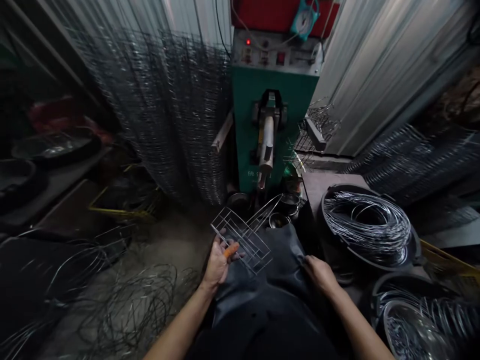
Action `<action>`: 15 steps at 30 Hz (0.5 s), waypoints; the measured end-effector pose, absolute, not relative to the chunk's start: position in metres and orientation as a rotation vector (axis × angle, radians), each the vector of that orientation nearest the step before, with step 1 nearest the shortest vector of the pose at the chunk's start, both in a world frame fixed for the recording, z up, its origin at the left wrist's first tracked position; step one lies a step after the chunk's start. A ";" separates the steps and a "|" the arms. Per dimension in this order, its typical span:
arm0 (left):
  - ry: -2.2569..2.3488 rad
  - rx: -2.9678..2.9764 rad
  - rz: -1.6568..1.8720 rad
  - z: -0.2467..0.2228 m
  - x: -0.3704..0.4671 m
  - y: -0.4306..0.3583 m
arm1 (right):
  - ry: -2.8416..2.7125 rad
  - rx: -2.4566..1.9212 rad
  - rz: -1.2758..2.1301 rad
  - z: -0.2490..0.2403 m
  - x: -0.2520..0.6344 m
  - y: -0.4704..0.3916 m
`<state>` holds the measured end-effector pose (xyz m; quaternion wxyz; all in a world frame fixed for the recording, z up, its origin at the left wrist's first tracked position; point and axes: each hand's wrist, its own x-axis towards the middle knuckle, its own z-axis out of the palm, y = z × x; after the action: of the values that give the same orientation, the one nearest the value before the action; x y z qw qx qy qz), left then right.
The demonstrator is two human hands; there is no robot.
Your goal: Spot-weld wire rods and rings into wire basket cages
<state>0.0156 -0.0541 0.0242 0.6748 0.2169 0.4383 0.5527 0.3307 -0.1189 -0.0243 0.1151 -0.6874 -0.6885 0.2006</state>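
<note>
Hands apart, the left hand (216, 264) pinches the wire frame (244, 235) by its edge, ideally lightly so rods stay unbent, and the right hand (321, 274) touches the dark cloth (287, 245).

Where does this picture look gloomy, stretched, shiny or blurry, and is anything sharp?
Head view: dim overall, left edge deeply shadowed; pale corrugated wall panels look stretched and smeared towards the corners; the coiled silvery wire glints; a small red lamp glows on the green metal machine; the silvery wire grid in the left hand looks fairly crisp.
</note>
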 end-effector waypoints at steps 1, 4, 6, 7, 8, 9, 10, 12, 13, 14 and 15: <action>0.979 0.487 1.236 0.023 0.015 -0.055 | -2.099 -2.077 0.564 -0.018 0.333 -0.118; 0.939 0.480 1.221 0.021 0.015 -0.057 | -2.140 -2.154 0.550 0.003 0.333 -0.107; 0.912 0.487 1.213 0.021 0.015 -0.060 | -1.995 -2.068 0.590 0.018 0.326 -0.092; 0.905 0.494 1.208 0.021 0.016 -0.061 | -1.883 -1.998 0.619 0.025 0.320 -0.083; 0.902 0.502 1.206 0.020 0.016 -0.062 | -1.761 -1.919 0.658 0.032 0.312 -0.072; 0.901 0.508 1.204 0.020 0.017 -0.063 | -1.638 -1.839 0.707 0.037 0.303 -0.061; 0.899 0.513 1.205 0.019 0.018 -0.064 | -1.522 -1.763 0.758 0.042 0.293 -0.051; 0.887 0.517 1.209 0.016 0.018 -0.068 | -1.338 -1.631 0.864 0.047 0.273 -0.032; 0.879 0.515 1.210 0.015 0.018 -0.069 | -1.271 -1.570 0.916 0.047 0.264 -0.025; 0.874 0.513 1.210 0.013 0.017 -0.071 | -1.217 -1.512 0.963 0.046 0.256 -0.020; 0.872 0.511 1.207 0.012 0.017 -0.072 | -1.173 -1.462 1.003 0.044 0.250 -0.016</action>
<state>0.0166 -0.0721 0.0120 0.7059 0.2301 0.3922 0.5431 0.2497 -0.0155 0.0437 0.4865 -0.6008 -0.4820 0.4123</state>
